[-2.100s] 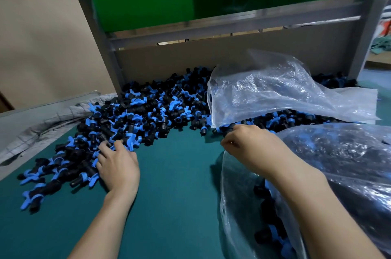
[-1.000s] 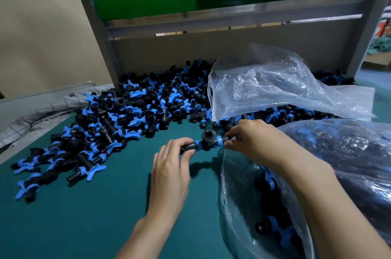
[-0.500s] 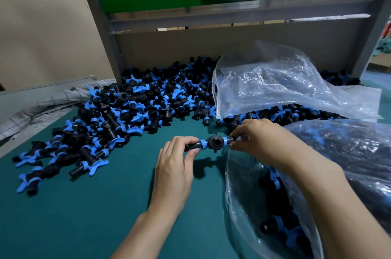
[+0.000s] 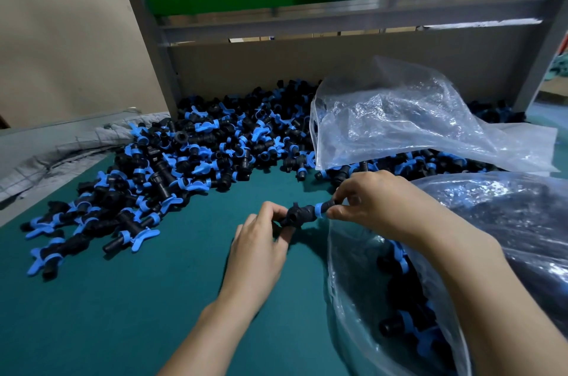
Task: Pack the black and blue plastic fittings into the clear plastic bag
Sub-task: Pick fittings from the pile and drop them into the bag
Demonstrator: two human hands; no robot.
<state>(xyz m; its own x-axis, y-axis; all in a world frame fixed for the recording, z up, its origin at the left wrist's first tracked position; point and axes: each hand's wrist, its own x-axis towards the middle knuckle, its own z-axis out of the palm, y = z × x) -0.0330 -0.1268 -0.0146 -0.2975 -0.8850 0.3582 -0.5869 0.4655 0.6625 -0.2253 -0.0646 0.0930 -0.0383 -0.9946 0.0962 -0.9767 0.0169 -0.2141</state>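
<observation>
We have one fitting (image 4: 302, 213) pinched between both hands, raised just above the green desk (image 4: 123, 314). The left hand (image 4: 261, 240) grips its black end with curled fingertips, and the right hand (image 4: 375, 200) pinches the blue collar at the other end. The right wrist lies across the mouth of the clear plastic bag (image 4: 344, 277), which sags open at our right with several fittings already in its bottom. The big pile (image 4: 190, 166) is spread along the back of the desk, so by our reckoning the packing is far from done. A second bag (image 4: 399, 117), crumpled, lies over the pile's right part, and a grey cloth (image 4: 55, 148) lies at the desk's left edge.

The step in hand looks like a handover or a quick check of the piece — we cannot tell which. To do it well, the left hand should release only once the right has a firm hold on the collar. We should then carry the piece low over the rim and drop it deep inside — not on the slack lip, where it could slide back out.
</observation>
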